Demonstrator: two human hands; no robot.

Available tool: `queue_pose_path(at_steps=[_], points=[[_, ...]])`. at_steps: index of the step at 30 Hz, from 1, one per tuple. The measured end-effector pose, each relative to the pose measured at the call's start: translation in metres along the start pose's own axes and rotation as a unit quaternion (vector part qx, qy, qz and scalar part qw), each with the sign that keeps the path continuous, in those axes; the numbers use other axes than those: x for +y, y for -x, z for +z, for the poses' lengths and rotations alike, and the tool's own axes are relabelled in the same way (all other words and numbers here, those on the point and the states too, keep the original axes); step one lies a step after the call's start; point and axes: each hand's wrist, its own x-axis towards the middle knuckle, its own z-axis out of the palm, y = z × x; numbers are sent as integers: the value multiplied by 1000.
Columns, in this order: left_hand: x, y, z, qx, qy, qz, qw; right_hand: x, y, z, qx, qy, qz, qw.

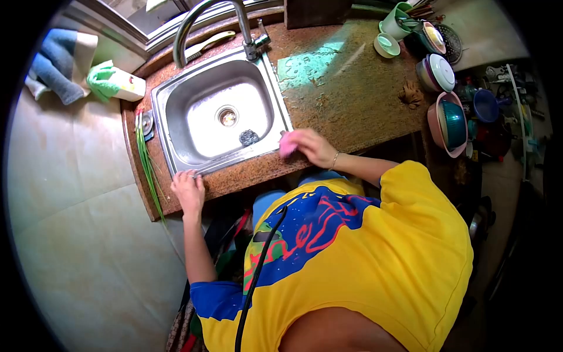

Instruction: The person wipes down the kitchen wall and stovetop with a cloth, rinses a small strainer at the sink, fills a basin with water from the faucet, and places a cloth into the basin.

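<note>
My right hand (315, 148) grips a pink cloth (287, 145) at the front right corner of the steel sink (220, 158). The cloth is bunched under the fingers and touches the sink's rim or the counter beside it; I cannot tell which. On the front left corner of the sink lies my left hand (189, 192), its fingers stretched over the edge and holding nothing. Inside the basin a dark scouring ball (248, 137) sits near the drain (227, 116).
Green scallions (146, 161) lie along the counter's left side. A curved faucet (243, 29) rises behind the sink, beside a brush (210, 43). Bowls (441, 71) and a pink basin (438, 126) line the right. Water wets the brown counter (352, 105).
</note>
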Motion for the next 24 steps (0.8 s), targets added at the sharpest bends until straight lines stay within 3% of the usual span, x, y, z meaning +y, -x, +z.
queue_pose_path(at_steps=[6,7,8,10,11,12,17,18,19,20,23,24], points=[[77,-31,12,-42,99,20,994,67,-13,-106,262,106,132,950],[86,-37,14,-56,131,25,989,96,-8,-110,289,139,175,931],[95,-42,17,-69,165,29,983,115,-6,-105,291,139,176,930],[115,-49,22,-65,187,38,980,134,-10,-91,341,274,182,881],[123,-53,23,-60,209,45,975,134,-17,-76,352,264,161,883],[130,-55,27,-67,221,42,972,120,-29,-61,339,232,92,907],[156,-69,52,-128,268,1,955,48,-82,32,280,63,-1,958],[159,-74,57,-122,284,-26,951,35,-86,53,229,-96,62,967],[161,-82,58,-112,298,-54,946,26,-89,57,161,15,32,986],[160,-89,57,-80,293,-8,953,30,-94,78,160,-41,55,985],[153,-108,57,-45,276,-30,960,43,-105,109,115,-180,145,966],[143,-117,63,-75,284,-48,955,11,-112,77,46,-398,297,867]])
